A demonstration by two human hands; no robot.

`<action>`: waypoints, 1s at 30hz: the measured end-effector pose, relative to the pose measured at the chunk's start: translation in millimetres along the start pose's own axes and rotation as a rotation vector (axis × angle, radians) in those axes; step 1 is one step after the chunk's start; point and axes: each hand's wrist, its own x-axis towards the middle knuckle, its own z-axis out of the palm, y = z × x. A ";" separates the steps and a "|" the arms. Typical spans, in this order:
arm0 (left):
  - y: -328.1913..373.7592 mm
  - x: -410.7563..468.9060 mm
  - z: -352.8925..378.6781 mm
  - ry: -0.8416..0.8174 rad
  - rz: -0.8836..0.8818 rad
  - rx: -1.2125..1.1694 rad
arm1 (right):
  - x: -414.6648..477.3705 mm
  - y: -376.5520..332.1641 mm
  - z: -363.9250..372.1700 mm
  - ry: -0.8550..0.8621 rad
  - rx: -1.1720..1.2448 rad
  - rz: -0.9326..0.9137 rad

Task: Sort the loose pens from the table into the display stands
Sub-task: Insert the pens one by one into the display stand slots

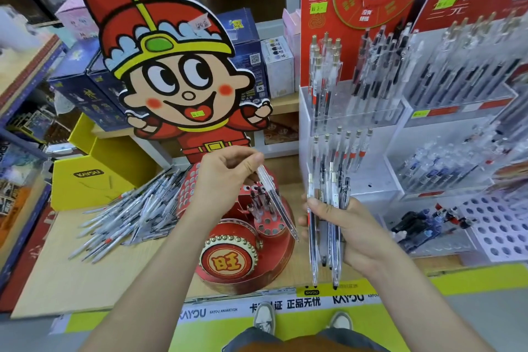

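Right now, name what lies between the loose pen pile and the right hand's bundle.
Head view: the left hand, pinching one pen, and the red drum stand.

One clear pen (275, 203) pinched in my left hand (225, 180), slanting tip-down right over the holed tiers of the red drum-shaped stand (274, 248), where a few pens (258, 197) stand upright. My right hand (351, 234) grips a bundle of clear pens (328, 208), upright, tips down, just in front of the clear acrylic stand (371, 174). Left of my left hand, the loose pile (134, 214) sprawls across the table (85, 280).
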 end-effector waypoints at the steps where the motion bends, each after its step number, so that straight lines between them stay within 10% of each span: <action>1: 1.1 1.2 -1.0 -0.004 -0.011 -0.014 | 0.6 0.7 1.0 -0.009 -0.029 -0.007; 16: 9.6 9.2 -4.5 -0.107 -0.020 -0.100 | -3.7 -9.3 0.6 0.007 -0.146 -0.090; 30: 43.3 15.6 53.0 -0.240 0.172 -0.162 | -19.3 -97.0 -57.5 0.614 -0.609 -0.653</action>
